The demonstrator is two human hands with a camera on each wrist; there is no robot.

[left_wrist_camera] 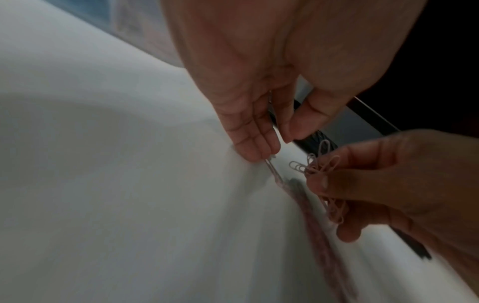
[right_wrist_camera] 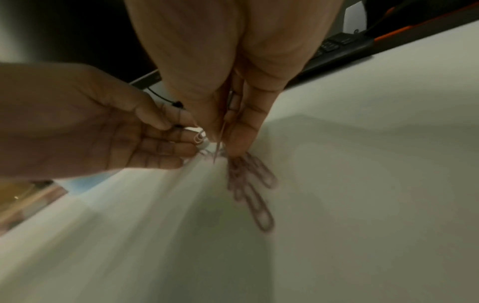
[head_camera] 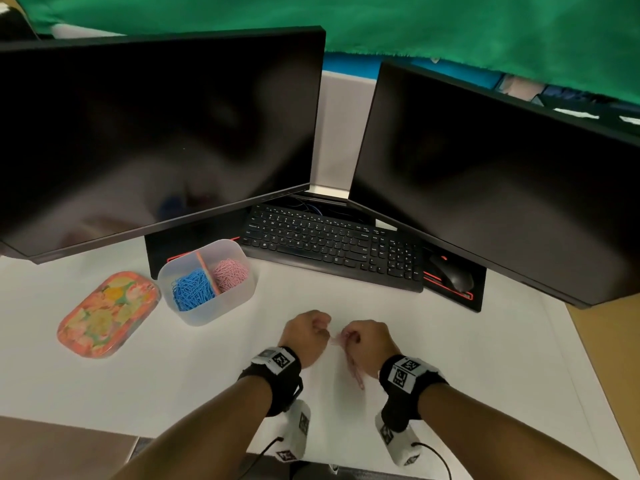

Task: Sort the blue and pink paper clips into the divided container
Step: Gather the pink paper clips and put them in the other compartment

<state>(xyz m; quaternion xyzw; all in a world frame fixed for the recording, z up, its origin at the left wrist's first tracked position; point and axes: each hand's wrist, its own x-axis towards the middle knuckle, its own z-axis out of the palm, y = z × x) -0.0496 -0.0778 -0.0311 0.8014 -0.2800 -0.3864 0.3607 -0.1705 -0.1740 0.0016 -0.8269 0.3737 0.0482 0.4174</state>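
Head view: both hands meet low over the white desk [head_camera: 450,358], in front of two dark monitors, a black keyboard [head_camera: 332,245] and a black mouse [head_camera: 453,273]. The left hand [head_camera: 304,336] has its fingers curled, thumb against fingertips. The right hand [head_camera: 369,342] is likewise curled, with pink paper clips [head_camera: 355,370] trailing from it toward the wrist. The divided container [head_camera: 207,311], translucent and open, stands on the desk to the left of the hands, well apart from them; its left compartment holds the blue paper clips [head_camera: 191,289] and its right compartment a heap of pink clips [head_camera: 230,273], an orange-pink partition between them. A floral-patterned lid [head_camera: 107,315] lies flat just left of the container.

Left wrist view: the left grip is closed to a pinch, the fingertips [left_wrist_camera: 255,149] and thumb nipping the end of a single pink clip [left_wrist_camera: 270,170] just above the desk surface. The right hand, at lower right, clasps a small cluster of pink clips, some sticking out above the thumb and some below.

Right wrist view: the right grip is narrowed, thumb and fingers [right_wrist_camera: 241,131] pressed together on thin wire, while a blurred chain of linked pink clips [right_wrist_camera: 252,186] hangs or lies below the fingertips; whether it touches the desk cannot be told. The left hand's fingertips sit beside it with a clip end showing.
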